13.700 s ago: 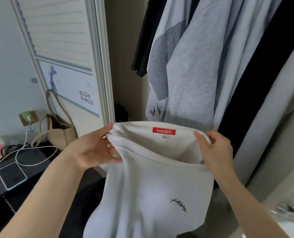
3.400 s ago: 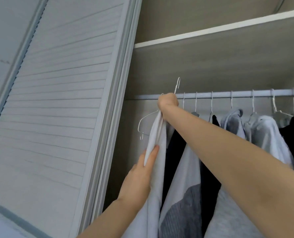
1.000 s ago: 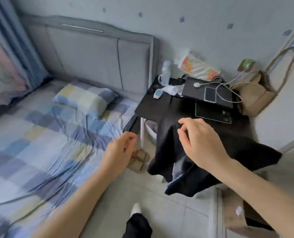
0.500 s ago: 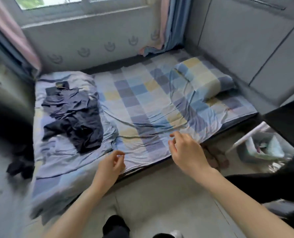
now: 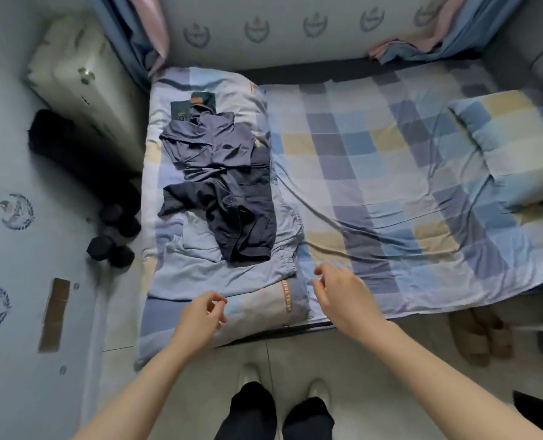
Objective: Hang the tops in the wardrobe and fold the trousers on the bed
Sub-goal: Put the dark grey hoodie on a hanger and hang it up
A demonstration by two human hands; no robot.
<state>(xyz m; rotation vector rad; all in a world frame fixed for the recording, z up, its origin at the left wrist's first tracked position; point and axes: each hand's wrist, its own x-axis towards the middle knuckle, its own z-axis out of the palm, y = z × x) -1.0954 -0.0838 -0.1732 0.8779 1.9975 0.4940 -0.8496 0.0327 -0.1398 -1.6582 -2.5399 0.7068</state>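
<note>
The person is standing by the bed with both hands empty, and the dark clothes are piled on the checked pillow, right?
Not quite. The dark clothes are not on the checked pillow; they lie on the folded quilt at the other end of the bed, as the head view shows. The rest holds: the left hand and right hand are both empty.

Dark navy clothes (image 5: 222, 182) lie on a blue-and-yellow checked bed (image 5: 375, 173).
</note>
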